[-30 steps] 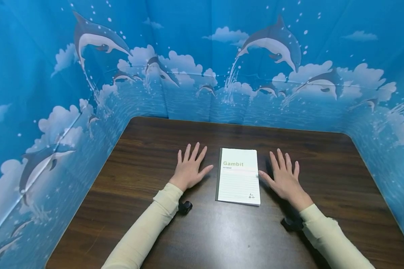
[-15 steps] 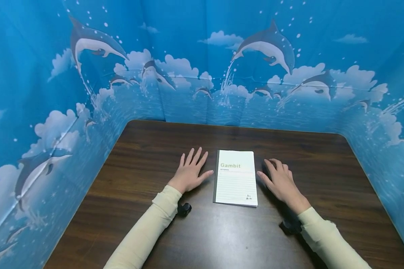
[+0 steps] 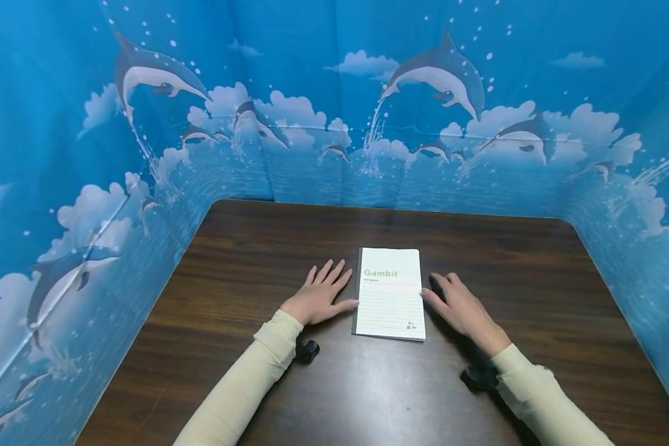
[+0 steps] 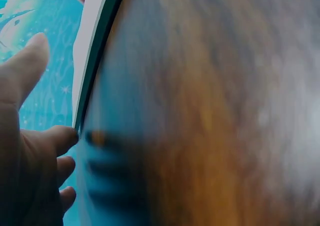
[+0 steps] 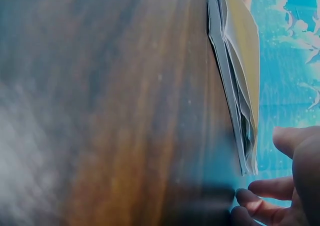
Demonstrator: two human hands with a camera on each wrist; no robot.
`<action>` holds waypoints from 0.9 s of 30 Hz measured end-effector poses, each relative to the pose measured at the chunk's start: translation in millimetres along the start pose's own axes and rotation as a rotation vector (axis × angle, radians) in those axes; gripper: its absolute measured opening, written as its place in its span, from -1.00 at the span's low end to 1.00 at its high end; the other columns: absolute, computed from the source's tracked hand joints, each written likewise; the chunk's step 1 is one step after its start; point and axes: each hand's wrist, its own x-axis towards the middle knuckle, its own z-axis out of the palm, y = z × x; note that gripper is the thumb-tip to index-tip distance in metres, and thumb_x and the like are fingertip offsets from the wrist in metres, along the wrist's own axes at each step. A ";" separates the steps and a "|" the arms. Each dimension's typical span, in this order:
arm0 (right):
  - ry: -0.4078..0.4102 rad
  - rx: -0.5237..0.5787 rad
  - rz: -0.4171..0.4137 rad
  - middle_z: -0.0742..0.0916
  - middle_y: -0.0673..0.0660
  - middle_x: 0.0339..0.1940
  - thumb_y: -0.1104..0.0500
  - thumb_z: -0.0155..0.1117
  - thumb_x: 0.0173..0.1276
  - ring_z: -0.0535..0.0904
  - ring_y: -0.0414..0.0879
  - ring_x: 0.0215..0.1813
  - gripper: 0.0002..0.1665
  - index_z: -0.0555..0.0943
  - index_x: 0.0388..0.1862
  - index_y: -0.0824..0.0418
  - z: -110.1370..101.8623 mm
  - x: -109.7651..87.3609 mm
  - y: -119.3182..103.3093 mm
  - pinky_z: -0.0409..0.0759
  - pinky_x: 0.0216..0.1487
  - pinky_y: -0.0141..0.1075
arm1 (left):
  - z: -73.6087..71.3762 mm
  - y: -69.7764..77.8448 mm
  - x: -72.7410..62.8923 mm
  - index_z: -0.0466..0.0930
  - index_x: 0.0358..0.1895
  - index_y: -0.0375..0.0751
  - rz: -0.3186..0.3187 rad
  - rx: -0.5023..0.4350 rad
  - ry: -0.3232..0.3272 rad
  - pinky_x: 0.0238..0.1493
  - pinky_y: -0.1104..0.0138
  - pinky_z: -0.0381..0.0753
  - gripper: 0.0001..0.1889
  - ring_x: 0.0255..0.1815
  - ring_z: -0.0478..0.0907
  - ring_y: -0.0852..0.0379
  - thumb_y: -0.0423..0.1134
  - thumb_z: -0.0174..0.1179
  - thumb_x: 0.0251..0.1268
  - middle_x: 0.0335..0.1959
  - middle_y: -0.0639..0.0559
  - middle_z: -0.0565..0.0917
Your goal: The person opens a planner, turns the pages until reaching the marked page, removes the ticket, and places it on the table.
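Note:
A white "Gambit" notebook (image 3: 390,303) with a dark spine lies closed on the table. My left hand (image 3: 318,298) is to its left, palm down with fingers spread, the thumb tip close to the spine; whether it touches cannot be told. To the right of the notebook, my right hand (image 3: 465,310) has its fingers bent loosely and its thumb at the right edge. In the right wrist view the pages of the notebook (image 5: 245,86) stand slightly apart at that edge, and the right-hand fingers (image 5: 270,206) hold nothing. The left wrist view shows the spine beside the left thumb (image 4: 30,66).
The dark wood-grain table (image 3: 267,235) has a rounded far edge. A blue curtain (image 3: 312,167) printed with dolphins hangs around its back and sides. Black wrist cameras, such as the left camera (image 3: 308,352), sit under both wrists.
Both hands have drawn slightly nearer the person. The left hand moved right toward the spine. The right hand's fingers, spread straight before, now bend, and its thumb is closer to the notebook.

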 end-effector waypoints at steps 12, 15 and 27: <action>-0.030 -0.050 -0.071 0.57 0.25 0.03 -0.23 0.16 0.59 0.38 -0.05 -0.23 -0.18 0.42 0.55 0.33 4.1 0.2 -8.0 0.35 -0.25 -0.22 | 6.7 4.1 2.1 -0.23 0.74 0.06 0.005 0.009 -0.057 0.72 -0.20 -0.29 0.04 0.79 -0.36 -0.10 0.52 -0.05 0.42 0.78 0.03 -0.25; -0.022 -0.064 -0.090 0.57 0.24 -0.01 -0.18 0.22 0.57 0.36 -0.06 -0.24 -0.21 0.43 0.53 0.33 5.3 0.9 -9.9 0.33 -0.26 -0.25 | 7.3 4.7 2.9 -0.22 0.74 0.09 0.012 0.016 -0.059 0.71 -0.22 -0.31 0.04 0.79 -0.38 -0.12 0.52 -0.04 0.42 0.78 0.07 -0.25; -0.059 0.046 -0.013 0.49 0.34 0.28 -0.27 0.05 0.63 0.47 0.12 0.11 -0.12 0.25 0.65 0.28 5.3 -4.6 -19.2 0.23 -0.15 -0.14 | 9.6 6.2 2.1 -0.24 0.74 0.14 0.003 0.025 -0.063 0.71 -0.21 -0.34 0.02 0.79 -0.41 -0.09 0.55 -0.08 0.41 0.78 0.12 -0.27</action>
